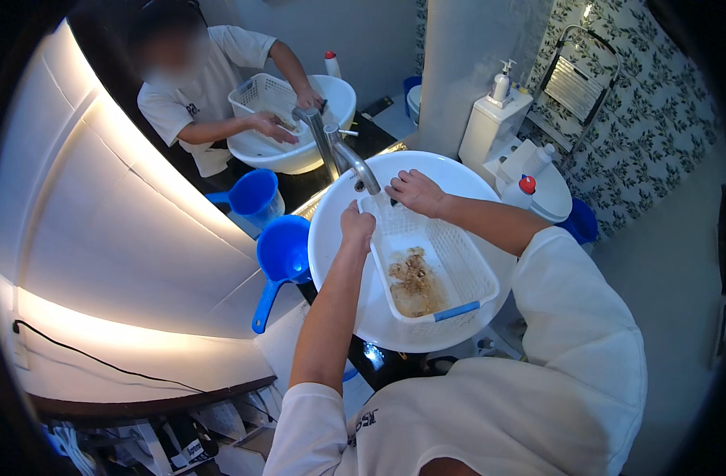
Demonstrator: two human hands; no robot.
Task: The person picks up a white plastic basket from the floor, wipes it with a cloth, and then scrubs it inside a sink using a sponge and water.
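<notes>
A white plastic basket [467, 268] with perforated sides rests tilted in a round white washbasin [333, 262]. Brown, wet-looking dirt [415, 276] is spread over its bottom. One blue handle piece [457, 311] lies on the near rim. My left hand [358, 225] grips the basket's far left corner. Beside the metal faucet [360, 168], my right hand [419, 193] is at the basket's far end, fingers bent over the rim. A small dark thing [394, 202] shows under those fingers; what it is, and whether it is held, I cannot tell.
A blue dipper [282, 250] stands left of the basin, against a mirror [386, 35] reflecting the scene. To the right are a red-capped bottle [520, 191], a toilet [556, 199] with a pump bottle [501, 83] on its tank, and a folding step stool [574, 83].
</notes>
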